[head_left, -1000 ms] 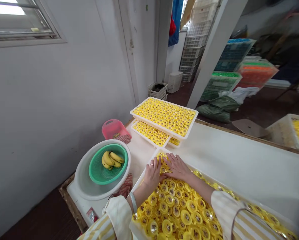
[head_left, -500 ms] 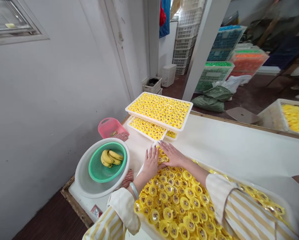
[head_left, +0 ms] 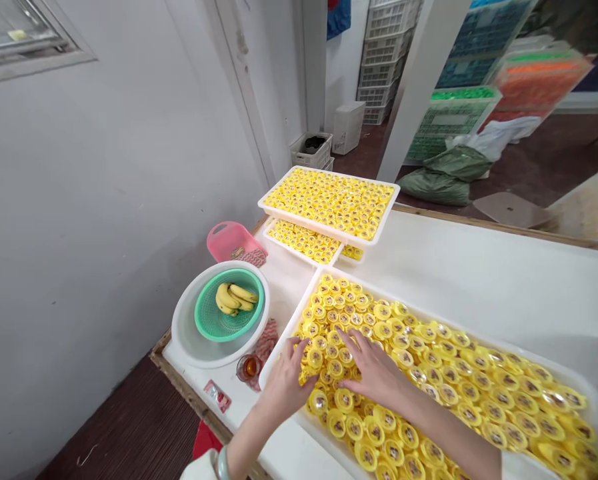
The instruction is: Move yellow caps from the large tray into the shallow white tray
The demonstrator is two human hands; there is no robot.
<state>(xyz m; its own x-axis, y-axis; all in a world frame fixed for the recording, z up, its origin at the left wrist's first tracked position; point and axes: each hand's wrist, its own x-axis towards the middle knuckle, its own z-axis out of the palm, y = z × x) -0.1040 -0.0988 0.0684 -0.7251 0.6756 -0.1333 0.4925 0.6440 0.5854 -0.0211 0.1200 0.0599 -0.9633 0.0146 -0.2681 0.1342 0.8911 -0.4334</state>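
A long white tray [head_left: 285, 337] lies in front of me, packed with several round yellow caps [head_left: 429, 353] with dark centres. My left hand [head_left: 285, 381] rests flat on the caps at the tray's near left edge, fingers spread. Just to its right, my right hand [head_left: 373, 368] also lies flat on the caps with fingers stretched out. Neither hand grips anything.
Two more white trays of yellow caps [head_left: 331, 203] are stacked at the table's far left. A white basin [head_left: 186, 337] holds a green basket with bananas [head_left: 233, 299]; a pink basket [head_left: 229, 239] lies behind it. A small glass [head_left: 249, 368] stands by the tray. Crates are stacked on the floor beyond.
Both hands have drawn back from the tray's far end toward me, still flat on the caps. My head has moved, so more of the tray shows.
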